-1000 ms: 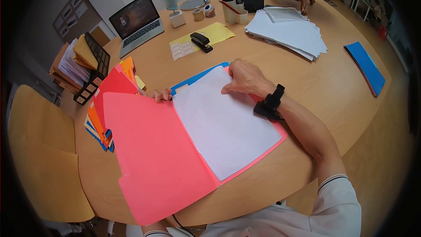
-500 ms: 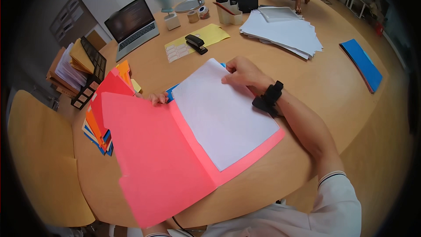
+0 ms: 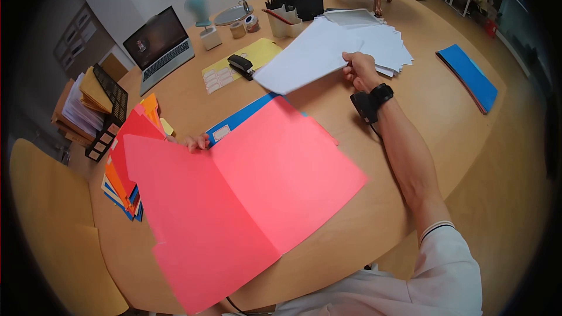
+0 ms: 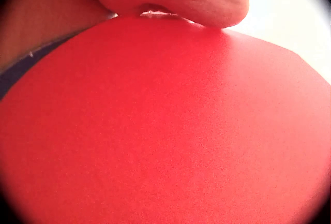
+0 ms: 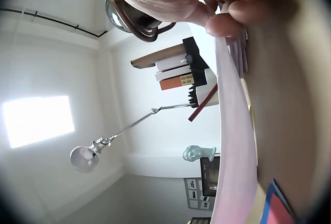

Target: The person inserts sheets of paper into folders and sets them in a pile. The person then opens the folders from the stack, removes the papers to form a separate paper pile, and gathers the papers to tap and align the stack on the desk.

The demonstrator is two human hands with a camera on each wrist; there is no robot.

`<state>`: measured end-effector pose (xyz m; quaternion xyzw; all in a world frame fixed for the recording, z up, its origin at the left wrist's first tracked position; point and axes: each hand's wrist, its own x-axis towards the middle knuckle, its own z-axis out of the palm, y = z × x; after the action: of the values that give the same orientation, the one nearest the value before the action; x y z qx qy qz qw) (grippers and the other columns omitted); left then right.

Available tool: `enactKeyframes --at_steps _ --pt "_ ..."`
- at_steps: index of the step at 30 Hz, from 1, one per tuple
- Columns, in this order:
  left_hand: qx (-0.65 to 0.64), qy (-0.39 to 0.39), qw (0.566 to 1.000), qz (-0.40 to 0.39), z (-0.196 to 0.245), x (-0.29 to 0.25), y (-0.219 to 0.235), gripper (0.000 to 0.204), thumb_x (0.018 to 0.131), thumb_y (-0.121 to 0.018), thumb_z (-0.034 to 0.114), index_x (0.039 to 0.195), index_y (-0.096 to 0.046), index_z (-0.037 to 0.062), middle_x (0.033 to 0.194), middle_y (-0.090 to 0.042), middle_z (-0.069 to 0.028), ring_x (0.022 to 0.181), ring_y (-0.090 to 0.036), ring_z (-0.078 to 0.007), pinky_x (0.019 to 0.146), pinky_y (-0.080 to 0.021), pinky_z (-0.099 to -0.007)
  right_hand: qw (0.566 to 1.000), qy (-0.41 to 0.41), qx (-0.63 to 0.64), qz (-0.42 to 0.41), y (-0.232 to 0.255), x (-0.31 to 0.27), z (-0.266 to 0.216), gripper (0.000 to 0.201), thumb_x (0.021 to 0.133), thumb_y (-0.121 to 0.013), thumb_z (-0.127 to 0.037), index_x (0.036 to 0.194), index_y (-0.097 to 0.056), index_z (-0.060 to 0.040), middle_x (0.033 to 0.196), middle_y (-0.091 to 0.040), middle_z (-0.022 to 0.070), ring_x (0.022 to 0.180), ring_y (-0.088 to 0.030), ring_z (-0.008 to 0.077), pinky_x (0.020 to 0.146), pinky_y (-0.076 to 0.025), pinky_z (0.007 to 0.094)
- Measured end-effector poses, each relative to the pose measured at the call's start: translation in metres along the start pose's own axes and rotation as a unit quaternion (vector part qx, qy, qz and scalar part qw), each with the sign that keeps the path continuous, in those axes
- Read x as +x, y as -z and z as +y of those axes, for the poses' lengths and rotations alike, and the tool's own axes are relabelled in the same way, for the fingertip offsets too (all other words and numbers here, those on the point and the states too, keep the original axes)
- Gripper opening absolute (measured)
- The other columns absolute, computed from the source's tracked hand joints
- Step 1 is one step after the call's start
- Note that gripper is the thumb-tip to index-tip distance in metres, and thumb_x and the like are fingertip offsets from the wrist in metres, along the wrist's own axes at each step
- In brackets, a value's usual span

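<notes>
An open pink file folder (image 3: pixel 287 164) lies on the desk, its inside bare. My left hand (image 3: pixel 197 141) grips the top edge of its left flap, the fingers showing over the edge; most of that hand is hidden behind the flap. The left wrist view is filled by the pink flap (image 4: pixel 155 120), with a fingertip at its edge. My right hand (image 3: pixel 362 70) pinches white paper (image 3: pixel 310 58) by one edge, thumb against fingers, raised and tilted beyond the folder. This paper overlaps a fanned stack of white sheets (image 3: pixel 389 47). A blue folder (image 3: pixel 243 118) pokes out under the pink one.
A black stapler (image 3: pixel 240 65) sits on a yellow folder (image 3: pixel 257 51) with labels. Red and orange folders (image 3: pixel 132 152) lie at left beside a black file rack (image 3: pixel 111 105). A laptop (image 3: pixel 158 47), a pen holder (image 3: pixel 284 21) and, far right, blue folders (image 3: pixel 468 79) stand around.
My right hand has lifted the white paper out of the pink folder and carried it forward and right towards the paper stack. My left hand has stayed at the flap's top edge.
</notes>
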<state>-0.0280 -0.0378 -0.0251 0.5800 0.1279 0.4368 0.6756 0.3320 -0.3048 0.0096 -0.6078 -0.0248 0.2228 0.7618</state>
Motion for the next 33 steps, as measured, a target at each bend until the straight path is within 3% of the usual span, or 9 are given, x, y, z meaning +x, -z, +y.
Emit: enactKeyframes --at_steps 2,8,15,19,22,25,27,31,33 --pt "0.003 0.002 1.0 -0.001 -0.001 0.0 -0.007 0.044 0.11 -0.044 0.037 0.078 -0.055 0.0085 0.069 -0.05 0.0011 0.065 -0.046 -0.0093 0.064 -0.039 -0.0263 0.997 -0.011 0.072 0.03 0.004 0.005 -0.003 0.012 0.09 -0.061 -0.003 0.098 -0.054 0.0033 0.081 -0.062 0.013 0.056 -0.065 0.0211 0.043 -0.051 0.0289" --pt "0.017 0.007 1.0 -0.002 -0.002 0.0 -0.018 0.044 0.11 -0.043 0.037 0.078 -0.054 0.0086 0.069 -0.05 0.0013 0.065 -0.046 -0.0086 0.063 -0.038 -0.0259 0.965 0.007 0.245 0.094 -0.002 -0.001 -0.006 0.027 0.086 -0.052 -0.001 0.111 -0.045 0.0073 0.091 -0.062 0.0189 0.072 -0.074 0.0323 0.052 -0.06 0.0336" --pt "-0.001 0.029 0.999 -0.033 0.003 0.007 -0.012 0.045 0.111 -0.043 0.037 0.077 -0.053 0.0087 0.069 -0.05 0.0015 0.064 -0.046 -0.0078 0.063 -0.038 -0.0254 0.946 0.078 0.271 0.163 0.005 -0.002 -0.014 0.026 0.086 -0.052 -0.003 0.108 -0.048 0.0096 0.091 -0.065 0.0218 0.07 -0.074 0.0346 0.05 -0.06 0.0355" --pt "0.001 0.036 0.998 -0.043 0.005 0.006 -0.009 0.045 0.111 -0.042 0.037 0.077 -0.053 0.0087 0.069 -0.05 0.0016 0.064 -0.046 -0.0074 0.062 -0.038 -0.0251 0.944 0.094 0.241 0.206 0.017 0.001 -0.02 0.03 0.088 -0.05 -0.002 0.116 -0.048 0.0069 0.094 -0.069 0.0218 0.072 -0.074 0.035 0.054 -0.058 0.0363" --pt "0.01 0.038 0.998 -0.041 0.006 0.007 -0.008 0.045 0.111 -0.042 0.037 0.077 -0.053 0.0088 0.069 -0.05 0.0017 0.064 -0.046 -0.007 0.062 -0.038 -0.0249 0.929 0.128 0.256 0.236 0.022 0.008 -0.017 0.03 0.089 -0.055 -0.006 0.112 -0.052 0.0128 0.096 -0.068 0.0219 0.069 -0.074 0.0351 0.049 -0.059 0.0342" --pt "0.018 0.038 0.999 -0.034 0.007 0.007 -0.015 0.045 0.111 -0.041 0.037 0.077 -0.053 0.0088 0.069 -0.05 0.0018 0.064 -0.045 -0.0067 0.061 -0.038 -0.0247 0.923 0.143 0.295 0.204 0.027 0.017 -0.012 0.044 0.092 -0.067 -0.019 0.117 -0.05 0.0131 0.098 -0.068 0.0221 0.07 -0.074 0.0343 0.049 -0.058 0.0327" --pt "0.024 0.037 0.999 -0.031 0.007 0.0 -0.02 0.045 0.111 -0.041 0.037 0.077 -0.052 0.0089 0.069 -0.05 0.0018 0.064 -0.045 -0.0065 0.061 -0.038 -0.0245 0.947 0.048 0.281 0.149 0.022 0.003 -0.017 0.058 0.09 -0.075 -0.038 0.114 -0.051 0.0088 0.102 -0.068 0.024 0.072 -0.074 0.0337 0.049 -0.058 0.0321" --pt "0.036 0.036 0.998 -0.026 0.011 0.009 -0.017 0.046 0.111 -0.041 0.037 0.077 -0.052 0.0089 0.069 -0.05 0.002 0.064 -0.045 -0.006 0.061 -0.038 -0.0242 0.97 -0.041 0.225 0.084 0.013 0.006 -0.013 0.058 0.087 -0.078 -0.046 0.106 -0.053 0.0035 0.096 -0.069 0.0226 0.069 -0.074 0.0308 0.049 -0.057 0.0315" --pt "0.042 0.036 0.998 -0.022 0.012 0.009 -0.013 0.046 0.112 -0.041 0.037 0.077 -0.052 0.009 0.069 -0.05 0.002 0.064 -0.045 -0.0058 0.06 -0.038 -0.0241 0.99 -0.098 0.047 -0.094 0.009 0.006 -0.009 0.055 0.083 -0.081 -0.052 0.093 -0.055 -0.0045 0.086 -0.071 0.0159 0.073 -0.075 0.0247 0.054 -0.058 0.0283"
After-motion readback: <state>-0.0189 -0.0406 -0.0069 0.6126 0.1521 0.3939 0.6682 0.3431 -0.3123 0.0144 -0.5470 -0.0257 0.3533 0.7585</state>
